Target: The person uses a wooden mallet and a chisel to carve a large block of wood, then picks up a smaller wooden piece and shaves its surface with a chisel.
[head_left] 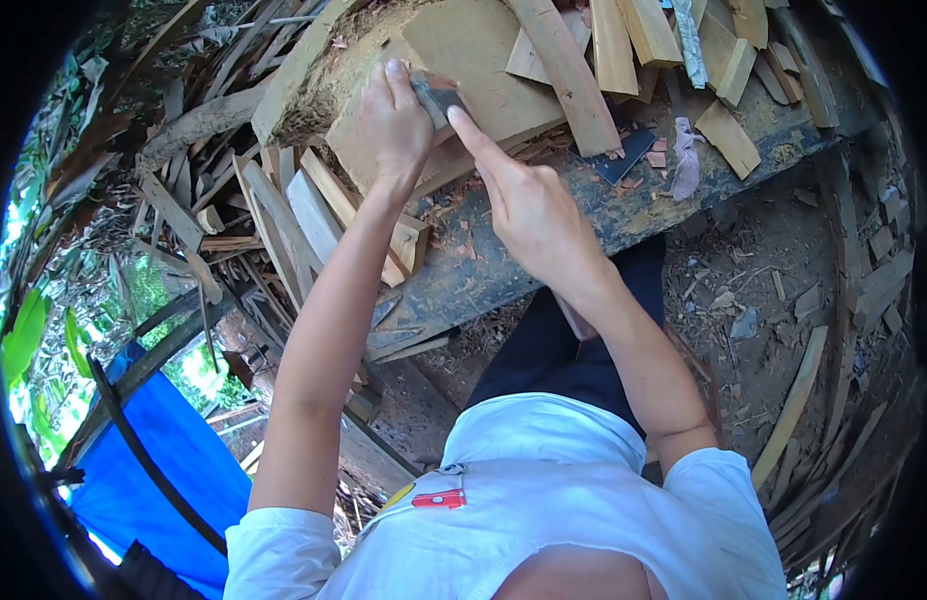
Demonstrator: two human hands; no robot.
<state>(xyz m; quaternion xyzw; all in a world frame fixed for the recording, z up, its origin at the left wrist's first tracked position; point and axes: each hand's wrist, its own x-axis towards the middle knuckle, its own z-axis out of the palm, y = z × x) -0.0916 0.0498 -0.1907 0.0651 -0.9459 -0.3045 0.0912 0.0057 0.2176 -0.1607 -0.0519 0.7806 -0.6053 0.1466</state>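
My left hand (399, 125) is closed at the edge of a thick pale wooden block (474, 50), fingers round a small reddish-brown piece of wood (442, 80) that is mostly hidden. My right hand (539, 215) grips what looks like a knife. Its dark grey blade (439, 100) shows between my hands, with my right index finger stretched along it. The end of a handle (575, 316) sticks out under my right wrist. My palm hides the rest of the grip.
A worn plank bench (584, 205) runs across in front of me, with reddish shavings, a dark flat piece (624, 157) and a pinkish cloth strip (686, 160). Cut wood pieces (734, 140) lie at the right, with boards (314, 215) at the left. A blue sheet (174, 460) hangs lower left.
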